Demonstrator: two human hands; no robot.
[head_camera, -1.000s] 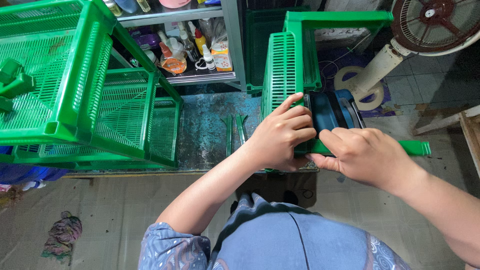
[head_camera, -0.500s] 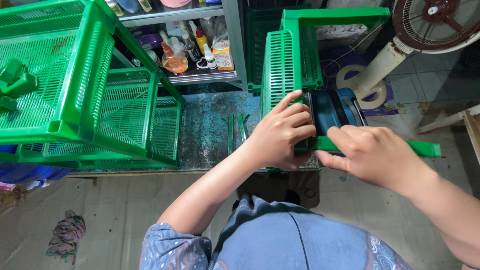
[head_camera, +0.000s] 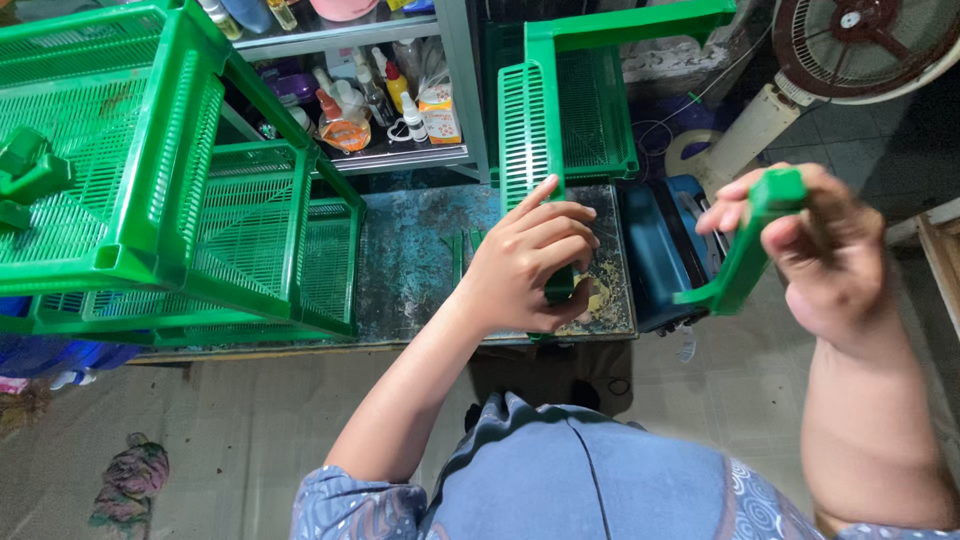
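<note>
My left hand (head_camera: 525, 262) grips the near edge of a green slatted plastic shelf panel (head_camera: 530, 125) that stands upright on the worn bench top (head_camera: 410, 260). My right hand (head_camera: 815, 245) is raised to the right and holds a green plastic bar (head_camera: 745, 250) by its top end, with the bar's foot pointing left toward the panel. A dark blue box (head_camera: 660, 250) sits between the panel and the bar.
A green plastic rack (head_camera: 170, 200) with slatted tiers fills the left. Behind it, a metal shelf (head_camera: 370, 150) carries bottles and a carton. A standing fan (head_camera: 850, 45) is at the upper right. A crumpled cloth (head_camera: 130, 480) lies on the floor at lower left.
My right hand has lifted away from the panel to the right, swinging the green bar up from flat to nearly upright. My left hand stays on the panel.
</note>
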